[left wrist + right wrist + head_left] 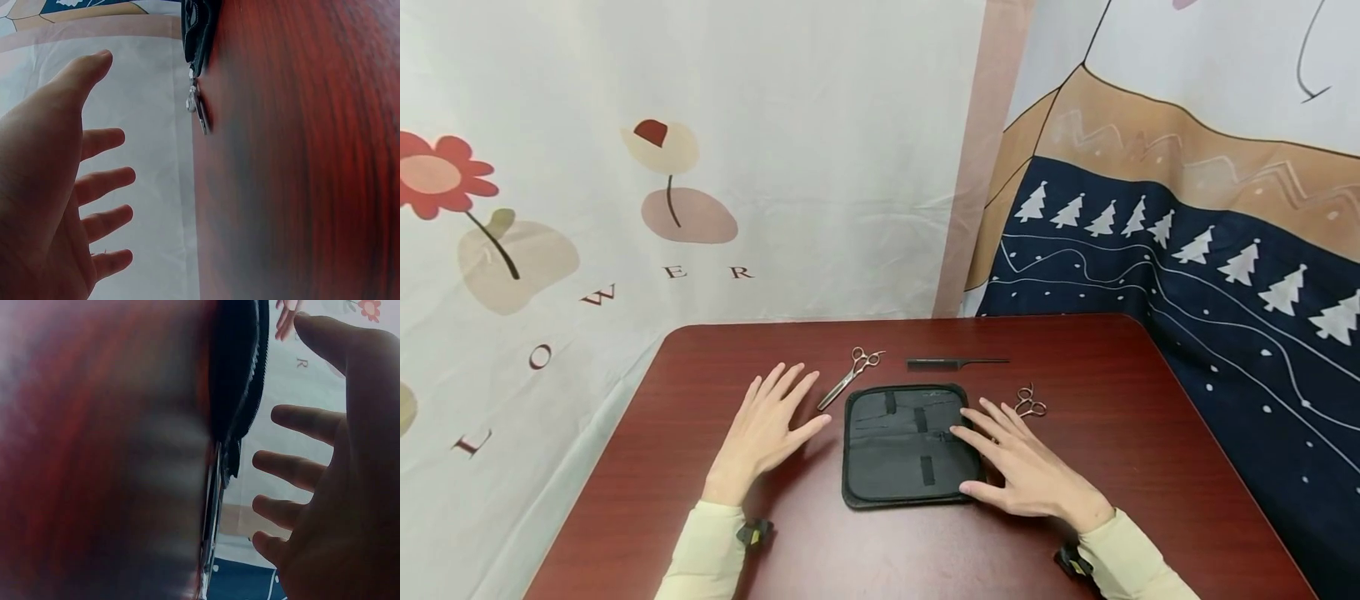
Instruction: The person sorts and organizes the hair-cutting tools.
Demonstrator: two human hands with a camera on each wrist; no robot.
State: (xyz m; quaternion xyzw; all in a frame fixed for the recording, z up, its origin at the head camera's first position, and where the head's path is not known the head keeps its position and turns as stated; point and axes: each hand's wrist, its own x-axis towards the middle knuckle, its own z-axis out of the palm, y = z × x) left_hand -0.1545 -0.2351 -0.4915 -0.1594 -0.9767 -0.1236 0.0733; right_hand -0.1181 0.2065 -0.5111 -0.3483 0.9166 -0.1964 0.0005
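A black zip case (902, 446) lies open and flat on the dark red table (715, 533). My left hand (771, 425) hovers or rests open on the table just left of the case, fingers spread, holding nothing. My right hand (1022, 467) is open too, its fingertips over the case's right edge and its thumb by the lower right corner. In the left wrist view the left hand (62, 187) is spread beside the table, with the case (197, 31) and its zip pull (197, 106) beyond. The right wrist view shows the right hand (331, 475) spread beside the case's edge (240, 369).
Long silver scissors (850, 377) lie by the case's upper left corner. A black tail comb (955, 362) lies behind the case. A second pair of scissors (1028, 404) lies just past my right fingertips. Patterned cloth hangs behind and to the right of the table.
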